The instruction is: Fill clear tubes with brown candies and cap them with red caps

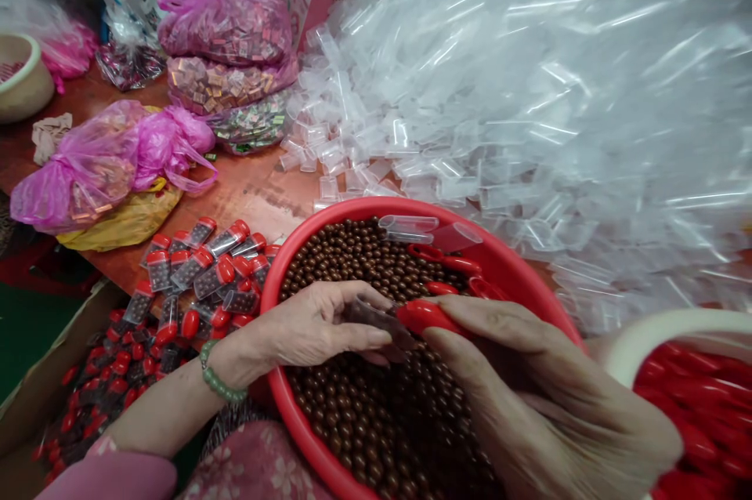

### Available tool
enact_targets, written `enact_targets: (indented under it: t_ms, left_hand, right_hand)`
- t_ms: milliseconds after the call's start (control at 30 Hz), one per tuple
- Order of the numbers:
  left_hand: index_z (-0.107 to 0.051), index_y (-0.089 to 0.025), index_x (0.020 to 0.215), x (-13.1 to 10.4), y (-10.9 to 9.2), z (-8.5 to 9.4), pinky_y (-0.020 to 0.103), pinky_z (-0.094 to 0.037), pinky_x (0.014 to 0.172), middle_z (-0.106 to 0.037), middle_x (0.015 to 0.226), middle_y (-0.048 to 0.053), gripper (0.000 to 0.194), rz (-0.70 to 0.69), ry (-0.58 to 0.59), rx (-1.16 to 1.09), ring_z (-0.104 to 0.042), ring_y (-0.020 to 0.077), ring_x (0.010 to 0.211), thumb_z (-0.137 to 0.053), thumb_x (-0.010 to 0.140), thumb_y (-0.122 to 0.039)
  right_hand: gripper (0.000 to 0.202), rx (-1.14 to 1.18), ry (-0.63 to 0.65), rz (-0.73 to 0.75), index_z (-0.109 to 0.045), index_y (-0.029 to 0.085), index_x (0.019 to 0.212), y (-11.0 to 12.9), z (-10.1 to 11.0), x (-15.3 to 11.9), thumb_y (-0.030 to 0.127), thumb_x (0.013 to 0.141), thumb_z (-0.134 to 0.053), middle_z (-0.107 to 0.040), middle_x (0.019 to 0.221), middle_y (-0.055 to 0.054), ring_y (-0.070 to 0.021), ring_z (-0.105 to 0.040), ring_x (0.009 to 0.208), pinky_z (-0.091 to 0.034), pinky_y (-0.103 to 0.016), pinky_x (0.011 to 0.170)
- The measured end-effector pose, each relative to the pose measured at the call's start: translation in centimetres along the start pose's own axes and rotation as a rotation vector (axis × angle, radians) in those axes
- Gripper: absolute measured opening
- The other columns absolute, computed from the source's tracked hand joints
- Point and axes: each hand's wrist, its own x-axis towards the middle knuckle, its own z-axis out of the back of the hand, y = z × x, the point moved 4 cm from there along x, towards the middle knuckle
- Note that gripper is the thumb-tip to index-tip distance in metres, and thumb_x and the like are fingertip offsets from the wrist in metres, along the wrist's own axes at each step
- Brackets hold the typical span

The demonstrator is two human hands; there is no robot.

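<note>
Over a red basin (276, 280) of small brown balls (352, 422), my left hand (334, 324) has its fingers wrapped round a clear tube (376, 316) that looks dark inside. Between the thumb and fingers of my right hand (529, 375) is a red cap (426, 317), close to the tube's open end; whether they touch is hard to tell. Clear tubes (410, 224) and loose red caps (464, 265) lie on the balls along the basin's far side.
Filled, red-capped tubes (205, 261) lie left of the basin, with more in a box (50, 351) below. Empty clear tubes (529, 77) heap up at the right. A white bowl (634, 335) holds red caps. Pink bags (229, 26) sit at the back left.
</note>
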Motion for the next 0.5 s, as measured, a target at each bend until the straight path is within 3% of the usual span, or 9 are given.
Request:
enact_targets:
  t_ms: [133, 267, 400, 500]
  left_hand:
    - [-0.062, -0.016, 0.091, -0.2, -0.6, -0.2, 0.024, -0.048, 0.081, -0.064, 0.084, 0.0, 0.009, -0.113, -0.036, 0.21, -0.06, 0.0108, 0.079, -0.065, 0.083, -0.011]
    - [-0.062, -0.016, 0.095, -0.4, -1.3, -0.3, 0.026, -0.046, 0.082, -0.063, 0.087, 0.002, 0.007, -0.247, -0.059, 0.467, -0.058, 0.0136, 0.083, -0.06, 0.089, -0.017]
    - [-0.062, -0.017, 0.098, -0.3, -1.3, -0.2, 0.027, -0.046, 0.089, -0.064, 0.095, 0.003, 0.012, -0.236, -0.081, 0.445, -0.06, 0.0156, 0.093, -0.059, 0.087, -0.014]
    - [-0.061, -0.017, 0.096, -0.3, -1.2, -0.1, 0.026, -0.046, 0.085, -0.062, 0.091, 0.002, 0.009, -0.219, -0.079, 0.399, -0.057, 0.014, 0.087, -0.059, 0.087, -0.016]
  right_hand:
    - [0.02, -0.008, -0.121, -0.02, -0.076, 0.026, 0.095, -0.1, 0.3, -0.2, 0.02, 0.077, -0.08, -0.076, 0.089, 0.0, -0.019, -0.071, 0.081, -0.06, -0.038, 0.083]
    - [0.024, -0.013, -0.135, -0.023, -0.076, 0.026, 0.097, -0.5, 0.4, -0.4, 0.019, 0.076, -0.081, -0.076, 0.091, -0.001, -0.0208, -0.071, 0.083, -0.059, -0.042, 0.086]
    - [0.022, -0.014, -0.134, -0.003, -0.076, 0.028, 0.097, -0.1, 0.1, -0.4, 0.017, 0.077, -0.08, -0.076, 0.089, -0.001, -0.0216, -0.072, 0.079, -0.061, -0.043, 0.081]
    - [0.023, -0.006, -0.116, 0.034, -0.076, 0.028, 0.097, 0.4, -0.2, -0.2, 0.016, 0.077, -0.079, -0.076, 0.087, -0.001, -0.0204, -0.072, 0.077, -0.062, -0.039, 0.078]
